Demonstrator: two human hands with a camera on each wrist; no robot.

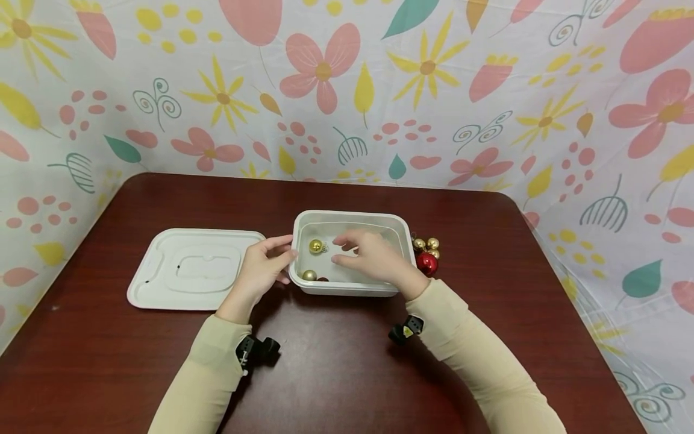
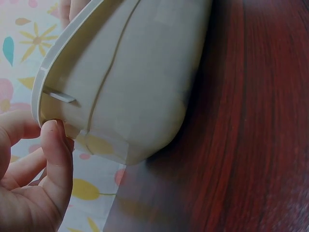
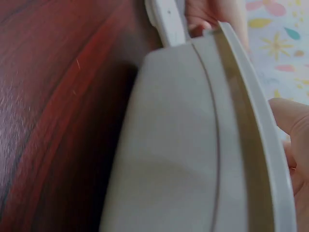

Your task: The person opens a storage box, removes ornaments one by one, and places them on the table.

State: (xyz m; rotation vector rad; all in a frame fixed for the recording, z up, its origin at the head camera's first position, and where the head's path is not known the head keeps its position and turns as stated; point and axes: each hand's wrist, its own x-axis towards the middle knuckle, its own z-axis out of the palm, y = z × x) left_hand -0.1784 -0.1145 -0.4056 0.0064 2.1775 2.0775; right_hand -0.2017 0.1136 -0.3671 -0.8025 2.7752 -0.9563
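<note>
A white plastic box (image 1: 347,289) without its lid stands on the table. My left hand (image 1: 261,268) pinches the box's left rim, the thumb on the near side, as the left wrist view also shows. Over the inside of the box reaches my right hand (image 1: 368,253), thumb and fingers apart with nothing between them. Left of those fingertips lies a shiny gold bauble (image 1: 316,246). A duller gold bauble (image 1: 309,275) rests in the near left corner, and beside it a red bauble (image 1: 322,279) is mostly hidden behind the near wall.
The white lid (image 1: 184,265) lies flat on the dark wooden table (image 1: 325,367), left of the box. Close against the box's right side sit a red bauble (image 1: 427,263) and several small gold baubles (image 1: 432,243). A flower-print cloth (image 1: 347,138) hangs behind the table.
</note>
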